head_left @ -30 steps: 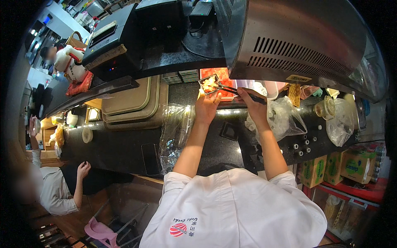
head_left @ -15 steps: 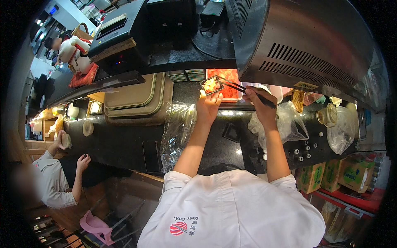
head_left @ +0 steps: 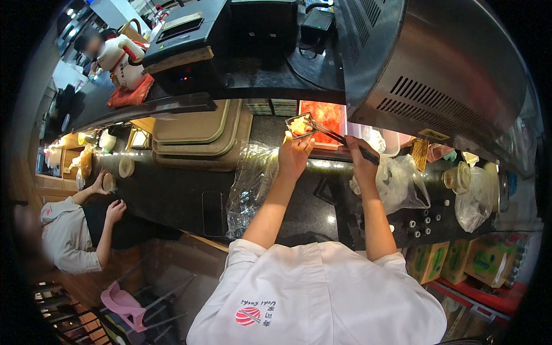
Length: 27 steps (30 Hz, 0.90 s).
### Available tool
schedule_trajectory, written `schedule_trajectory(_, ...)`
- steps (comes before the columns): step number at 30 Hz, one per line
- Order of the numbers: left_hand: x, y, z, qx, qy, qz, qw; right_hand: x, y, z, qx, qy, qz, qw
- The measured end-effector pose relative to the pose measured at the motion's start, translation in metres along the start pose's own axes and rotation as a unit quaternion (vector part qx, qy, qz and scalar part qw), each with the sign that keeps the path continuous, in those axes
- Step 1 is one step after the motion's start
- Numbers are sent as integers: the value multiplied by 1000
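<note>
My left hand [head_left: 294, 156] is closed on a small black square dish [head_left: 292, 132], holding it at the near left corner of a pale tub [head_left: 344, 122]. Thin pale-orange slices [head_left: 300, 126], like pickled ginger, lie heaped in the dish. Brighter red-orange slices [head_left: 322, 115] of the same look fill the tub. My right hand [head_left: 362, 162] grips slim black tongs [head_left: 330, 134], whose tips meet the slices at the dish's right side. Its fingers wrap round the wide end.
Brown trays [head_left: 190, 135] are stacked left of clear plastic wrapping [head_left: 250, 178]. A dark phone-like slab [head_left: 213, 214] lies nearer. Plastic bags [head_left: 402, 181] and small white caps [head_left: 426, 220] sit at right. A vented metal housing [head_left: 454, 69] overhangs. A co-worker [head_left: 75, 236] holds a round container [head_left: 109, 183] at far left.
The view has shifted, moving the scene slightly rightward. The dish stays in my left hand and the tongs in my right, tips still at the slices. The co-worker's hand has moved with the container.
</note>
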<state>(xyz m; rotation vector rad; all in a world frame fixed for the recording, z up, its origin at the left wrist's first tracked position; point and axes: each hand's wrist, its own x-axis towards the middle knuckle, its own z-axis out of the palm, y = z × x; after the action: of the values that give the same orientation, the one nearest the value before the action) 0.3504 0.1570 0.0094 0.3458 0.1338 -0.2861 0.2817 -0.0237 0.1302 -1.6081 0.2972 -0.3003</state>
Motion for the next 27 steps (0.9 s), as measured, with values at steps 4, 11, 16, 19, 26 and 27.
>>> schedule_trajectory(4,-4,6,-1,-13,32,-11,999,2,8,0,34,-3,-23,999)
schedule_trajectory(11,2,5,-24,-68,-105,-15,992,2,35,-19,-4,-36,-24,999)
schedule_trajectory(16,-16,-11,-31,197,-33,75,977,14,55,-38,5,-5,27,1000)
schedule_trajectory(19,-39,-20,-39,103,-22,56,993,31,65,-50,22,8,-28,999)
schedule_trajectory(26,-108,-52,-97,284,170,-92,939,54,94,-47,31,-105,6,994)
schedule_trajectory(27,-110,-56,-99,284,185,-72,938,55,96,-43,55,-113,-13,992)
